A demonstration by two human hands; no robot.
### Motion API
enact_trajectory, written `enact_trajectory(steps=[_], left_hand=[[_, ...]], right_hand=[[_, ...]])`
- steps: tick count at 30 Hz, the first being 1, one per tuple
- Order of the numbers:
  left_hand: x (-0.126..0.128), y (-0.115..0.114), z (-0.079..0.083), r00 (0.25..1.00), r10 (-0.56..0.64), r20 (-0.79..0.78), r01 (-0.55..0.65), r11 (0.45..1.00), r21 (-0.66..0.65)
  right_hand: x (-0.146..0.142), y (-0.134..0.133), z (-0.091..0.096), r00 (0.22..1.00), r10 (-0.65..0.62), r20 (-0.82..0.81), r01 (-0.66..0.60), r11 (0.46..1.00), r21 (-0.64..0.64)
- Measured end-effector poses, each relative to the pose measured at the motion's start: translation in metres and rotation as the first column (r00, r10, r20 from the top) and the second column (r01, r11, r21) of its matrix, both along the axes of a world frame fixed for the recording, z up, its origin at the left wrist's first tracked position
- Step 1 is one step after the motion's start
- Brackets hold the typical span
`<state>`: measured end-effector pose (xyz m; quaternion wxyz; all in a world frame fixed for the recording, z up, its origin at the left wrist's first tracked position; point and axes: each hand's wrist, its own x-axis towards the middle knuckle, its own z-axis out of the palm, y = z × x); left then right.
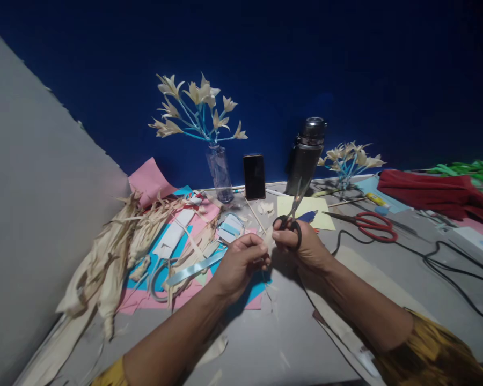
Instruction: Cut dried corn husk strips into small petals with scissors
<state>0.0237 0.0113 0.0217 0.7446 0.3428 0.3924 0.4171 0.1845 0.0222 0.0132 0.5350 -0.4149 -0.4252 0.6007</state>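
Note:
Fingers pinched, my left hand (pixel 241 262) holds a small pale piece of corn husk (pixel 269 238) over the middle of the table. My right hand (pixel 306 246) grips black-handled scissors (pixel 293 206), their blades pointing up and away, slightly apart. The thumb and fingertips of that hand are close to the husk piece; whether they also pinch it I cannot tell. Just left of my hands lies a light-blue ribbon (pixel 197 268) near a card wound with blue ribbon (pixel 230 228). A thin stick (pixel 255 216) lies behind the husk piece.
Dried corn husks (pixel 112 262) are heaped at the left on pink and blue paper. At the back stand a glass bottle (pixel 220 174) with husk flowers, a phone (pixel 254 177) and a flask (pixel 306 158). Red-handled scissors (pixel 376 228) and a black cable (pixel 438 262) lie right.

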Motion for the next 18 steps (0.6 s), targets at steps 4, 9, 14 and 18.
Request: enact_trajectory(steps=[4, 9, 14, 18], left_hand=[[-0.001, -0.001, 0.001, 1.000, -0.020, 0.020, 0.019, 0.999, 0.040], [-0.002, 0.001, 0.002, 0.998, 0.055, -0.014, -0.053, 0.996, 0.069], [-0.007, 0.007, 0.006, 0.982, 0.190, 0.005, -0.189, 0.976, 0.109], [-0.010, 0.010, 0.007, 0.966, 0.255, 0.028, -0.256, 0.948, 0.189]], right_hand=[[0.001, -0.001, 0.002, 0.999, 0.014, 0.052, -0.013, 1.000, -0.016], [0.001, -0.002, 0.003, 0.991, 0.015, 0.135, -0.015, 1.000, -0.003], [-0.003, -0.005, 0.001, 0.966, 0.184, 0.180, -0.174, 0.982, -0.069], [-0.008, -0.007, -0.006, 0.902, 0.315, 0.296, -0.319, 0.947, -0.035]])
